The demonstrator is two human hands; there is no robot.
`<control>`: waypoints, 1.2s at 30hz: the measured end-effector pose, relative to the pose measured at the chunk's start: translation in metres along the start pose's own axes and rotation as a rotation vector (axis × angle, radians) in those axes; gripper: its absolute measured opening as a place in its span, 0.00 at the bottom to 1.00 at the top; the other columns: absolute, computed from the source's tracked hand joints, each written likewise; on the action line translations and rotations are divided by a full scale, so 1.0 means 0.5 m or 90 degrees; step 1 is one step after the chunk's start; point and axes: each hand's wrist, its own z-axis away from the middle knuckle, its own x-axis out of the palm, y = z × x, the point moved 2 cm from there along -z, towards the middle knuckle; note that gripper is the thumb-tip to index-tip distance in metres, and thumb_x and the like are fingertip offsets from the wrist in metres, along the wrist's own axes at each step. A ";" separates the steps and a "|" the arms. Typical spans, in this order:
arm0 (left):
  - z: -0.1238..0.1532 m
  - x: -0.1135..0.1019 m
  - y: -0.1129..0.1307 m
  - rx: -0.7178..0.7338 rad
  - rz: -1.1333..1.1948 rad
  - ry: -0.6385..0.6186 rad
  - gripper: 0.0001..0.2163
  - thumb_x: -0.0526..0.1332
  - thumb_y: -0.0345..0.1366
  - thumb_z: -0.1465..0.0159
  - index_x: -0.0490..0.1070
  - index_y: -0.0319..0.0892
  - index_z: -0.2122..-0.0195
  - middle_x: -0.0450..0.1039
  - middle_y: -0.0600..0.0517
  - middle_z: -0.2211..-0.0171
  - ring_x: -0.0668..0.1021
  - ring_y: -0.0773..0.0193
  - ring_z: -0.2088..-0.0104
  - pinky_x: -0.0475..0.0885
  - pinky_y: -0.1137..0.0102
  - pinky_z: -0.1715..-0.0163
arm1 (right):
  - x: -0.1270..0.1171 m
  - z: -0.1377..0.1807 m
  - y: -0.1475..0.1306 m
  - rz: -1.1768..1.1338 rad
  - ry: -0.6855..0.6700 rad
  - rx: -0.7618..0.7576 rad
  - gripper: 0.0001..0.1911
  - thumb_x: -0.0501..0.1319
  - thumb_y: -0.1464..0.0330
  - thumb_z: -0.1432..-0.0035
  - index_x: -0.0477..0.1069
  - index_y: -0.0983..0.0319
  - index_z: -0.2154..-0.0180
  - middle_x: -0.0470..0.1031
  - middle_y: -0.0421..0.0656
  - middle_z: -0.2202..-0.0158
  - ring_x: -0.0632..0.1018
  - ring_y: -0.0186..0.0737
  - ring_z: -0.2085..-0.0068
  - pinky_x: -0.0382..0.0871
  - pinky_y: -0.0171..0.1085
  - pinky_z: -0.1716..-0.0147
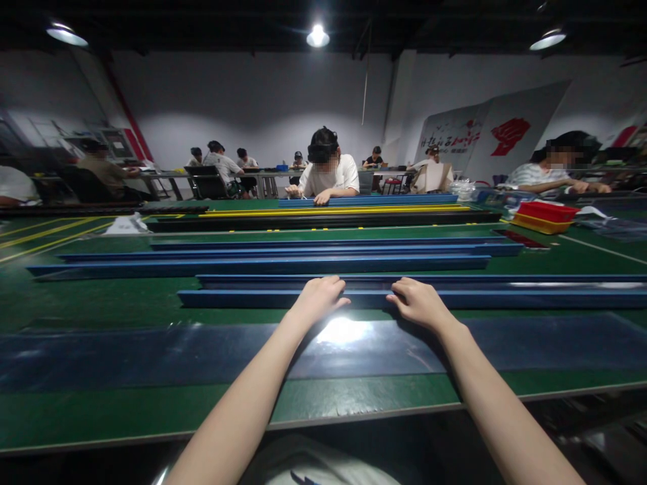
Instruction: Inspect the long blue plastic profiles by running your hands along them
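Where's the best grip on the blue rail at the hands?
Probably grip the blue rail along its raised near edge, from the near side, left hand and right hand spaced apart: it's long, narrow and lies crosswise, so two holds should steady it better.

Rails (253, 299) lie on tbl (126, 417), bhd sheet (151, 357).
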 end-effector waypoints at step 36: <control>0.000 0.001 0.003 0.003 -0.005 -0.033 0.12 0.54 0.45 0.39 0.67 0.41 0.67 0.73 0.50 0.66 0.76 0.61 0.64 0.66 0.71 0.68 | -0.006 -0.002 0.001 0.010 0.023 0.001 0.16 0.51 0.60 0.43 0.69 0.61 0.75 0.74 0.44 0.73 0.73 0.38 0.70 0.54 0.33 0.73</control>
